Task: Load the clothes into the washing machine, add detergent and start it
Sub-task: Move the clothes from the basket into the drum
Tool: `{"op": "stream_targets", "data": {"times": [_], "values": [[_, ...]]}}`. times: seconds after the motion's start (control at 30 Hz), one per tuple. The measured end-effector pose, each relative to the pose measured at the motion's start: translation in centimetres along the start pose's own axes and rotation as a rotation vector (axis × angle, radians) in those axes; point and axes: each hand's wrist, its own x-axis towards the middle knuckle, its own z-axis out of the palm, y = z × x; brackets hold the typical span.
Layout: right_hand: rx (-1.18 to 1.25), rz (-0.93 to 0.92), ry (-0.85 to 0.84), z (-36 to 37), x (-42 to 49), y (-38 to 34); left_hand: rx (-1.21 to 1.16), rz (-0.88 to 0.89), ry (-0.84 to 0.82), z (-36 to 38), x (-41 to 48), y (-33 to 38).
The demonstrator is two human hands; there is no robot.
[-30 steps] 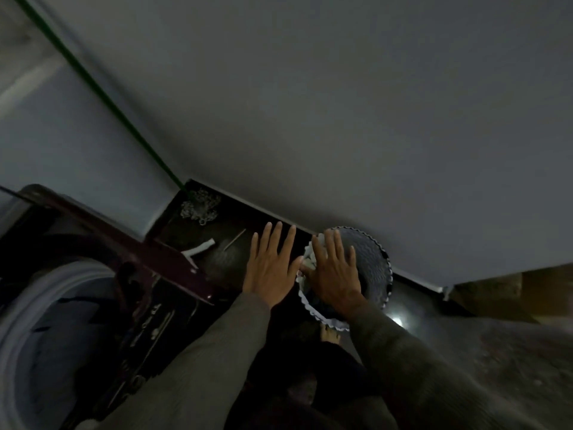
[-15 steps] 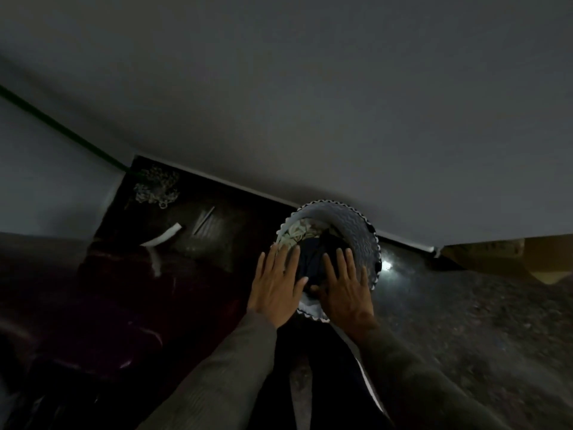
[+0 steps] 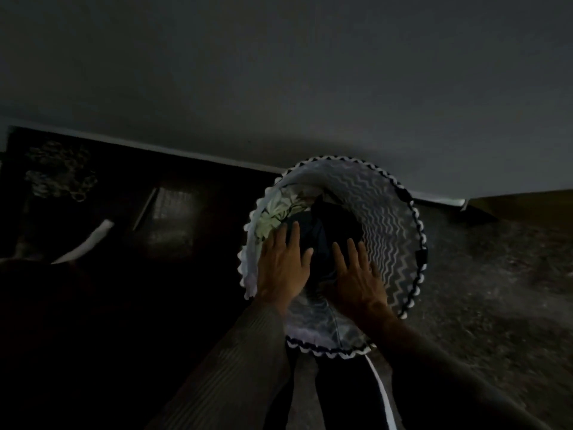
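A round laundry basket point(image 3: 393, 225) with a white zigzag pattern and a dark scalloped rim stands on the floor by the wall. Inside lie a dark garment point(image 3: 322, 234) and a pale flowered cloth point(image 3: 273, 218). My left hand point(image 3: 283, 265) reaches over the near left rim, fingers spread, above the clothes. My right hand point(image 3: 356, 274) is inside the basket beside the dark garment, fingers also spread. Neither hand grips anything that I can see. The washing machine is out of view.
A grey wall point(image 3: 279, 72) fills the upper half. Left of the basket is a dark floor area with a white strip point(image 3: 83, 243) and a heap of small pale rings point(image 3: 59, 178). Speckled floor point(image 3: 496, 274) lies to the right. The scene is very dim.
The view has swung right and down, so the washing machine has left the frame. Both hands have moved from above the basket rim down into the basket, toward the clothes.
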Motion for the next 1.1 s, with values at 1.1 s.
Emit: {"op": "stream_targets", "data": {"times": [1.1], "values": [[1.108,0.263,0.282,1.7,11.0,-0.5,-0.928,-0.3,-0.211,7.4,6.8,0.5]]}}
